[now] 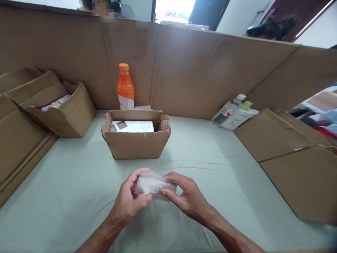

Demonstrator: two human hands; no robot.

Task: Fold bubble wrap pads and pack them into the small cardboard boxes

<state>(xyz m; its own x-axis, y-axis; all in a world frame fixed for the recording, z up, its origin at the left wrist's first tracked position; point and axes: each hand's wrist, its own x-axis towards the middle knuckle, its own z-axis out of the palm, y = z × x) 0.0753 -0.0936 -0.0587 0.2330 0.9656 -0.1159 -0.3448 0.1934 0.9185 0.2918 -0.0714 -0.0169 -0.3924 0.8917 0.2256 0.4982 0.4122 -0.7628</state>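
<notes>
Between my two hands is a small bundle of bubble wrap (154,185), whitish and see-through; whether anything lies inside it I cannot tell. My left hand (133,196) grips its left end, thumb in front and fingers behind. On the right end, my right hand (184,194) pinches the wrap between thumb and fingers. Just beyond the hands stands an open cardboard box (137,145) with a white carton (135,126) inside.
An orange bottle (125,87) stands behind the box. At left is another cardboard box (74,115) with packets. A clear bottle (226,111) and a white tube (237,118) lean at the back right. Cardboard panels (196,70) surround the cloth-covered table (76,174). People are visible beyond.
</notes>
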